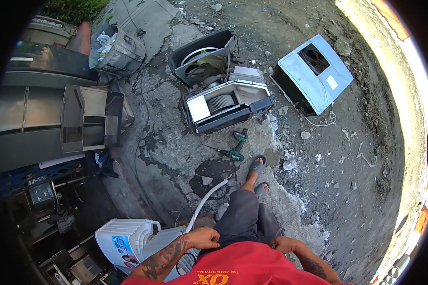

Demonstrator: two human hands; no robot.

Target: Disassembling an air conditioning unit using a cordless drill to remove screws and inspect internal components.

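1. Beyond the green drill (235,154) stood an opened blower unit (228,105); a pale-blue cabinet (314,85) sat beyond and right of the drill.
2. Nearer than the drill, a white hose (198,208) ran by the left hand (203,238), fingers curled together.
3. The left forearm (164,259) partly covered a white machine (133,240); whether the right hand (286,244) was closed could not be told.
4. Rubbly ground (347,159) stretched right of the drill.

Left forearm (164,261): tattooed, slanting inward toward the lap.
Left hand (204,237): back upward, fingers curled, against the upper thigh (240,213).
Right forearm (315,264): also tattooed, angled in from the opposite side.
Right hand (284,244): low at the waist, fingertips hidden from me.
Feet (259,161): one ahead.
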